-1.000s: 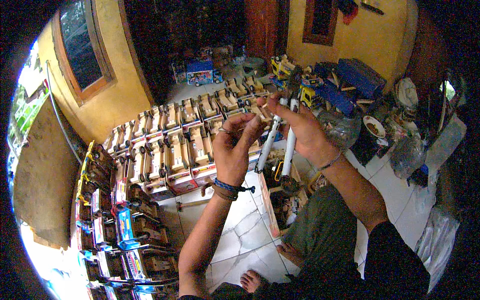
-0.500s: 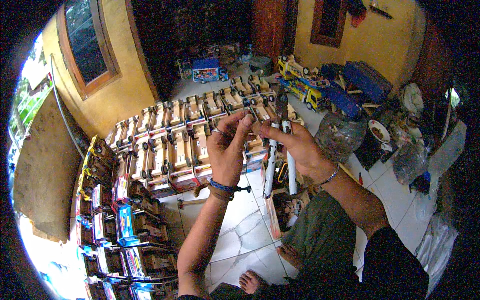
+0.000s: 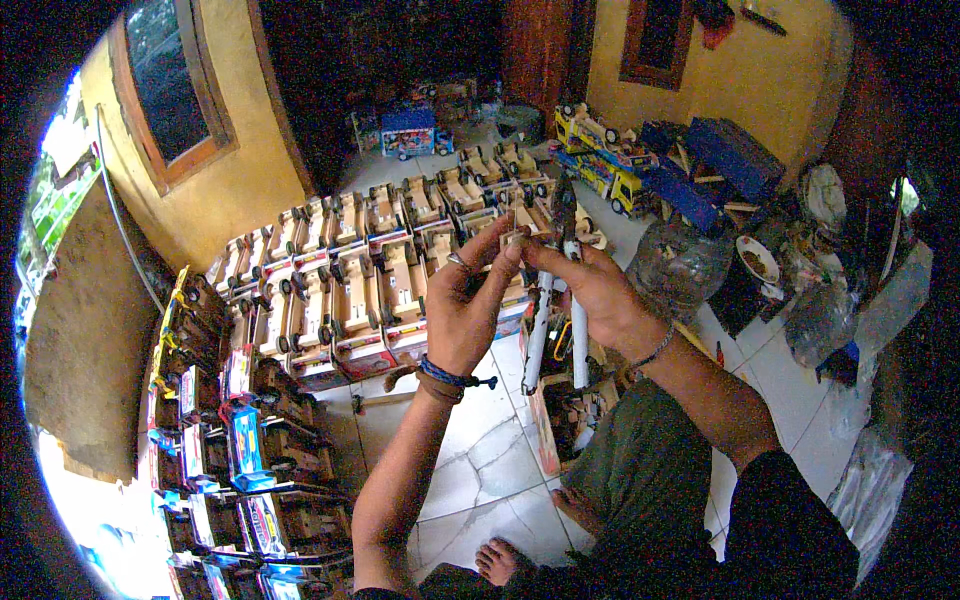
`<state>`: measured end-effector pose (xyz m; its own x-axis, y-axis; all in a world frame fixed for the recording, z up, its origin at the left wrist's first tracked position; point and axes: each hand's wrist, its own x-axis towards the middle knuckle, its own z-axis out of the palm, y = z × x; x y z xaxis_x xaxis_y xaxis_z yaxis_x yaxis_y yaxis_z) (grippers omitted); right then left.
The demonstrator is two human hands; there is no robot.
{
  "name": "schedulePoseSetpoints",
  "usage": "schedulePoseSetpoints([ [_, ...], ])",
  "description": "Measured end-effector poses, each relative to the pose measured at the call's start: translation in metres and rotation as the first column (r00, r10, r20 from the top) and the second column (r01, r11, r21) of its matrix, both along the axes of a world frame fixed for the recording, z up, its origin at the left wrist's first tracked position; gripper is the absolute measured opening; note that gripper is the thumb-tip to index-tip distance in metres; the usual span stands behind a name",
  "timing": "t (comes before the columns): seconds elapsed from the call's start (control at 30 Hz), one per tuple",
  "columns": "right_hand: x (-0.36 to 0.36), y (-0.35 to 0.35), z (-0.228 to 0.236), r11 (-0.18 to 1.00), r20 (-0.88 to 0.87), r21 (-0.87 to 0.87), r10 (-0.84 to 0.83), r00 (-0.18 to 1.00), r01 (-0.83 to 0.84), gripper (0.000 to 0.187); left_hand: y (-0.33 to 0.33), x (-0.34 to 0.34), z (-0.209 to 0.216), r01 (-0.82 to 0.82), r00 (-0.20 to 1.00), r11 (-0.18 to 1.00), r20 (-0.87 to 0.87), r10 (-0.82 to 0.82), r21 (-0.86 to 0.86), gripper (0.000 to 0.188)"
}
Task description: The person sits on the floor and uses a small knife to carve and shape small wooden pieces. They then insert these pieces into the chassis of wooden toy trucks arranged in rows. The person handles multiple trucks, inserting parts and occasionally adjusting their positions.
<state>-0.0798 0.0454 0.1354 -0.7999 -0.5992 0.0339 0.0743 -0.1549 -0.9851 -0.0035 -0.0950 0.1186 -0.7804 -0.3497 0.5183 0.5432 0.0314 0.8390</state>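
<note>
The tiled floor (image 3: 480, 475) is carrying rows of wheeled wooden toys (image 3: 355, 295) and an open box (image 3: 543, 432). White-handled pliers (image 3: 539, 335) are pointing head-up above the box, the right hand's (image 3: 607, 298) fingers clamping them. The left hand (image 3: 462, 312) is hovering beside; whether its fingers are meeting, I cannot tell.
</note>
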Motion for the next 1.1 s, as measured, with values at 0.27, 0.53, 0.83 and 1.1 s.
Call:
schedulePoseSetpoints([
  [0.27, -0.023, 0.013, -0.012, 0.987, 0.176, -0.009, 0.157, 0.972, -0.158, 0.033, -0.013, 0.0, -0.002, 0.006, 1.0, 0.985, -0.02, -0.003, 0.173, 0.037],
  [0.53, -0.039, 0.001, -0.071, 0.757, 0.553, 0.28, 0.376, 0.743, -0.591, 0.039, -0.025, -0.002, -0.002, 0.028, 0.999, 0.93, 0.011, -0.034, 0.366, 0.042],
  [0.83, -0.033, -0.002, -0.052, 0.909, -0.16, 0.29, 0.356, 0.921, -0.3, 0.045, -0.035, 0.001, 0.0, 0.051, 0.998, 0.899, 0.008, -0.061, 0.434, 0.033],
  [1.1, -0.028, 0.022, -0.004, 0.778, -0.842, 0.462, 0.233, 0.487, 0.426, 0.046, -0.027, 0.012, 0.011, 0.143, 0.986, 0.845, -0.003, -0.165, 0.515, 0.032],
])
